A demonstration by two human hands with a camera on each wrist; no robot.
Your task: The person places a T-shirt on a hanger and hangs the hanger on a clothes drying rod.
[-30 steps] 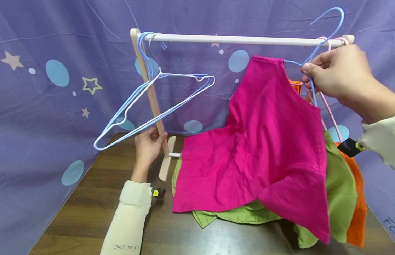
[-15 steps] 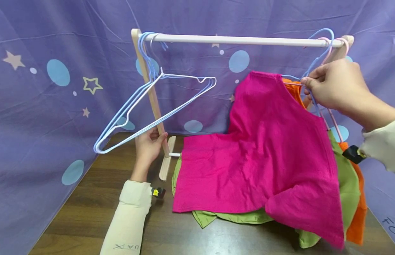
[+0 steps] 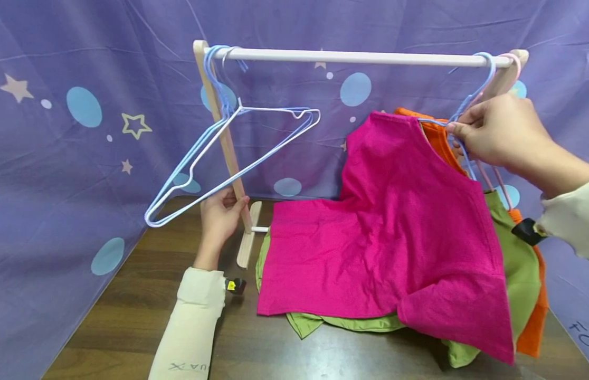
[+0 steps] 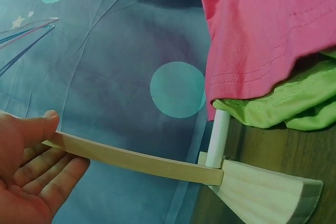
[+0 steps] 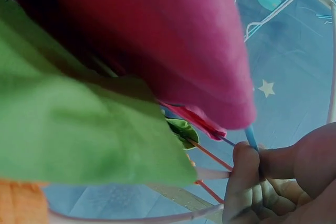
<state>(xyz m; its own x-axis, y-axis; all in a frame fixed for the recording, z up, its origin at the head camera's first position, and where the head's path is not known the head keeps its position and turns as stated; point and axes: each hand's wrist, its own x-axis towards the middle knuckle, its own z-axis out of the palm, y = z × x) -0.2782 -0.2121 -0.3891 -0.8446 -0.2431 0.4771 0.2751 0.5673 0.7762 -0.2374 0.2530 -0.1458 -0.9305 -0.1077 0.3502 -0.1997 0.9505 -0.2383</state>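
My right hand [image 3: 505,129] pinches the neck of a blue hanger [image 3: 467,104], whose hook lies over the white rod [image 3: 351,56] near its right end. On that hanger is a sleeveless magenta top [image 3: 394,237], its lower part spread leftward over the table side. Behind it a green garment [image 3: 520,279] and an orange garment [image 3: 532,330] hang on pink hangers. In the left wrist view, my left hand [image 4: 37,166] holds the wooden side post [image 4: 136,161] of the rack between thumb and fingers. The right wrist view shows thumb and fingertips on the blue wire [image 5: 251,137].
Several bare blue and white hangers [image 3: 237,174] hang at the rod's left end. The rack's wooden foot [image 3: 246,248] stands on a brown wooden table [image 3: 142,295]. A purple patterned curtain [image 3: 285,26] forms the backdrop.
My right hand has lowered the blue hanger; its hook came down from above the rod onto it. The magenta top sank and shifted slightly right. My left hand has stayed on the post.
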